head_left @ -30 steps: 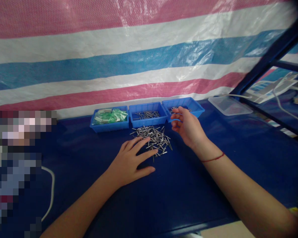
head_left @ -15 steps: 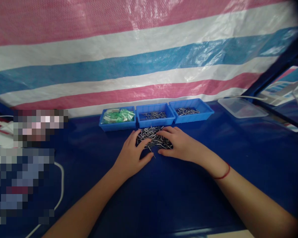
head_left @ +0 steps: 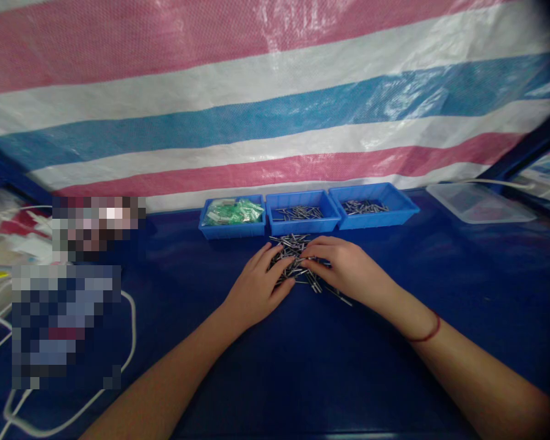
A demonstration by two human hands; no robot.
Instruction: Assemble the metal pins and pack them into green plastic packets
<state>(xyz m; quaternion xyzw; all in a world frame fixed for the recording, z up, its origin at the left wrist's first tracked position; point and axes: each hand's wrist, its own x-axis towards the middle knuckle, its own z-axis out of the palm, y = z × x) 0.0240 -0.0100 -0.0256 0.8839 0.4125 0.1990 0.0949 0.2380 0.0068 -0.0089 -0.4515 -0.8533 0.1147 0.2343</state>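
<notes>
At the middle of the dark blue worktop (head_left: 302,366), just in front of three blue trays, lies a loose pile of small metal pins (head_left: 293,250). The left hand (head_left: 256,287) rests palm down on the near left edge of the pile, its fingers (head_left: 275,263) stretched out and slightly apart, tips on the pins and clamped on nothing. The right hand (head_left: 348,269) lies on the right side of the pile with its fingers (head_left: 318,253) bent and held close together, tips among the pins (whether they pinch one cannot be told). The fingertips of the two hands nearly meet over the heap. A red string (head_left: 428,334) circles the right wrist.

The trays stand side by side against a striped tarpaulin (head_left: 275,116): the left tray (head_left: 231,231) holds green packets (head_left: 236,211), while the middle tray (head_left: 302,227) and the right tray (head_left: 376,220) each hold a few pins. A clear plastic container (head_left: 481,205) sits well apart at far right; a white cable (head_left: 129,342) loops at the left.
</notes>
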